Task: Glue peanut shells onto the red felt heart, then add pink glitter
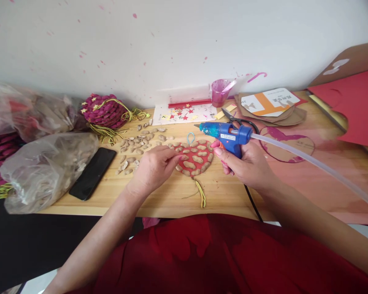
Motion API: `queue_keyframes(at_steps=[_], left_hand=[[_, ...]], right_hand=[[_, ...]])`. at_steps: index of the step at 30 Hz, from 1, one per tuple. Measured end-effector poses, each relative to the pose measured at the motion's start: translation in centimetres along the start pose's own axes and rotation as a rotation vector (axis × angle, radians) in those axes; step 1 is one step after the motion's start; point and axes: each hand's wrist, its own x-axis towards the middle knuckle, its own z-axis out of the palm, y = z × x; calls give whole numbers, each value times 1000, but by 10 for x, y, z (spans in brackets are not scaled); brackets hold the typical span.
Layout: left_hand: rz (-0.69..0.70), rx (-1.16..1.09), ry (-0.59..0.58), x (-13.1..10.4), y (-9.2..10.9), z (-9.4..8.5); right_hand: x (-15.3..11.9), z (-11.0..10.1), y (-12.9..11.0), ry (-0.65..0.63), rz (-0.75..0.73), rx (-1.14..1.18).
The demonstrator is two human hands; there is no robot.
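On the wooden table lies a rounded red card (195, 160) with several peanuts (189, 165) on it, a light blue loop (190, 138) at its top and a yellow-green tassel (200, 195) below. My left hand (155, 166) is closed in a pinch at the card's left side, its fingertips at a peanut (184, 157); part of that peanut is hidden. To the right, my right hand (247, 163) grips a blue hot glue gun (227, 134). The gun's nozzle points left, above the card, and a long clear glue stick sticks out of its back.
Loose peanuts (138, 143) lie left of the card, near a black phone (93, 173) and a plastic bag (49, 175). Behind are a purple yarn bundle (106, 111), star stickers (184, 114), a pink cup (220, 94), scissors (242, 121) and cardboard pieces (270, 108). Red card sheets (352, 106) stand right.
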Motion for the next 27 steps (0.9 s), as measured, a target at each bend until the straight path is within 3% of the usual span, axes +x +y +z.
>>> queue_keyframes(at_steps=[11,27], left_hand=[[217,-16,-90,3,-1,21],[200,83,-134,5,5,23]], right_hand=[[-1,-1,1,-17,-3,-63],[-1,-1,4,-42,24,-68]])
